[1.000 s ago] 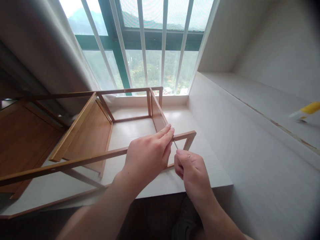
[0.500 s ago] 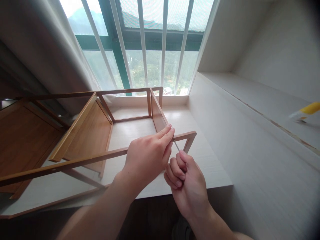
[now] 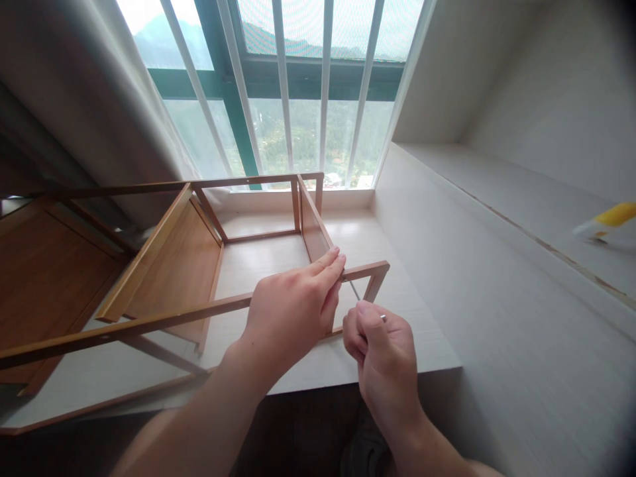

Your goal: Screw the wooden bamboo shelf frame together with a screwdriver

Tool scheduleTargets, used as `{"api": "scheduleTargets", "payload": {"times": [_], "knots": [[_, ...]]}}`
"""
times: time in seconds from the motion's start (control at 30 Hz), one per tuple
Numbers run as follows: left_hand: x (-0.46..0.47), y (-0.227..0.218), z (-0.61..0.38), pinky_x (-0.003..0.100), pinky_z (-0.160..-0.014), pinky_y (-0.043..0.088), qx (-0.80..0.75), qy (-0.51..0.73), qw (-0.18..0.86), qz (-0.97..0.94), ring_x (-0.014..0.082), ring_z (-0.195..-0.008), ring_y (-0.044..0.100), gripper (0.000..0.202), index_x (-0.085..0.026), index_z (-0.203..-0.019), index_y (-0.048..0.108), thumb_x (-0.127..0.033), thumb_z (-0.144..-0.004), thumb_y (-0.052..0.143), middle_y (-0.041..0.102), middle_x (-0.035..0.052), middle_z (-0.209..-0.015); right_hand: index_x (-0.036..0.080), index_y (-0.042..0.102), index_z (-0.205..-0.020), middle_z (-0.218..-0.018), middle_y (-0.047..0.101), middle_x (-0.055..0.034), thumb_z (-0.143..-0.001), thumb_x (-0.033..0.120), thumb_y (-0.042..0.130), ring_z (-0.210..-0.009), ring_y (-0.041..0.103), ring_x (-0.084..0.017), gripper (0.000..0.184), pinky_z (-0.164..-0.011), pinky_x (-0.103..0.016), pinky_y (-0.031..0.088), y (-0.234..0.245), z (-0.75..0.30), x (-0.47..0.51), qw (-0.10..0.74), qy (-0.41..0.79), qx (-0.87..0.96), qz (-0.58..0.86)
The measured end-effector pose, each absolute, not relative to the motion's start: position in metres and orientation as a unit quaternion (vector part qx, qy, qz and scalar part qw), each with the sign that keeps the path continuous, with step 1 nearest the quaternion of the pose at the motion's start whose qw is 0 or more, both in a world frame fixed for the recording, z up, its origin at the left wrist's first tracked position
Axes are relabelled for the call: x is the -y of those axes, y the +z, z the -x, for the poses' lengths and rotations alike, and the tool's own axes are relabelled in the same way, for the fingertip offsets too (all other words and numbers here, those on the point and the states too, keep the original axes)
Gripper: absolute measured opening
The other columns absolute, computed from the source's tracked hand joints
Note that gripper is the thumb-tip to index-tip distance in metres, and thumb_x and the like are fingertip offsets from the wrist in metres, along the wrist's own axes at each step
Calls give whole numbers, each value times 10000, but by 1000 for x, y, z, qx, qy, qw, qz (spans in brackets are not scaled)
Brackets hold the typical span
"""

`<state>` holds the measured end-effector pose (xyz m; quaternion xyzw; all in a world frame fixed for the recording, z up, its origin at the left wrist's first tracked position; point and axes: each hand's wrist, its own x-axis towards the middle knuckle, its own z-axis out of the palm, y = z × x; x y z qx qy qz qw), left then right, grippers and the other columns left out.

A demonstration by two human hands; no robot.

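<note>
A brown wooden shelf rack (image 3: 199,309) lies on its side across the white ledge, its shelf boards standing upright. My left hand (image 3: 295,301) is closed over its near rail where a shelf board (image 3: 314,228) meets it, fingers pressed along the joint. Just right of that, my right hand (image 3: 385,338) is shut on a thin metal hex key (image 3: 354,290). The key's shaft runs up to the rail beside my left fingertips, and its other end pokes out above my right fist. My left fingers partly hide the joint.
A barred window (image 3: 308,126) rises behind the ledge (image 3: 422,348). At right is a pale wall panel (image 3: 447,252) with a shelf above, where a yellow-and-white tube (image 3: 606,222) lies. A grey curtain (image 3: 114,99) hangs at left.
My right hand has turned and shifted slightly right, so the hex key's other end now shows above the fist. The left hand and the rack stay nearly in place.
</note>
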<state>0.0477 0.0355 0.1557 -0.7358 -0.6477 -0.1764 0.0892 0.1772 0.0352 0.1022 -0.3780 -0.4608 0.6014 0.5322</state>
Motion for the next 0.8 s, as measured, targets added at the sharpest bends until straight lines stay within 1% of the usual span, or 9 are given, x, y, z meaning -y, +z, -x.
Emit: {"api": "scheduleTargets", "payload": {"times": [0.2,0.43,0.6,0.8], "knots": [[-35,156,-48,287,-652,541,649,-175,83,736,189,-903,700,406,-338,-1317,550,-309,-926,448,540,-27,-1370,204,276,-557,-532,231,45,-916,348,476,-510,214,-103,436,-476,-281,181,109,-196,-50,452,451,622,453],[-35,156,-48,291,-630,533,650,-173,88,735,189,-885,703,402,-347,-1310,553,-311,-925,446,530,-43,-1377,192,250,-570,-511,243,49,-909,262,475,-483,232,-92,413,-478,-279,179,113,-205,-54,383,310,749,443],[-35,155,-48,283,-636,530,648,-175,88,736,188,-897,699,418,-338,-1327,540,-298,-919,454,530,-25,-1379,193,240,-583,-509,260,49,-901,238,490,-486,233,-95,407,-492,-282,177,111,-203,-54,371,266,775,437],[-35,154,-47,285,-624,526,646,-172,95,738,183,-879,700,421,-338,-1328,538,-295,-918,453,522,-39,-1384,192,230,-586,-514,248,50,-909,239,478,-486,226,-97,410,-499,-282,179,107,-202,-56,360,242,787,440]]}}
